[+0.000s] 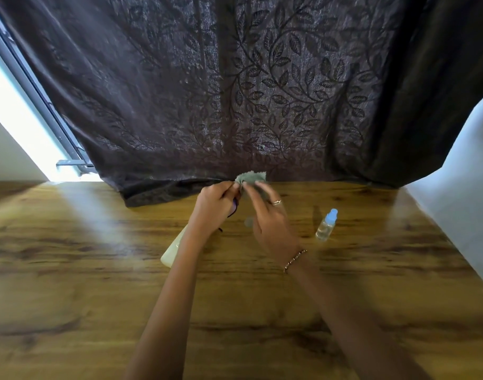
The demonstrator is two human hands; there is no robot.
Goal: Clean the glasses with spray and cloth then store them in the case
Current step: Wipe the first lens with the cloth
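Two hands over a wooden table (97,270): my left hand (215,205) grips the glasses (235,206), my right hand (269,224) pinches a grey cloth (251,177); a dark leaf-patterned curtain (180,91) hangs behind the table.

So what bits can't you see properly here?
All in the head view:
1. The glasses: mostly hidden behind the left hand and the cloth; only a dark bit of frame shows.
2. The case: partly covered by the left forearm, so open or closed cannot be told.
3. The spray bottle: small and blurry; any label is unreadable.
4. The cloth: its lower part is hidden by the right hand's fingers.
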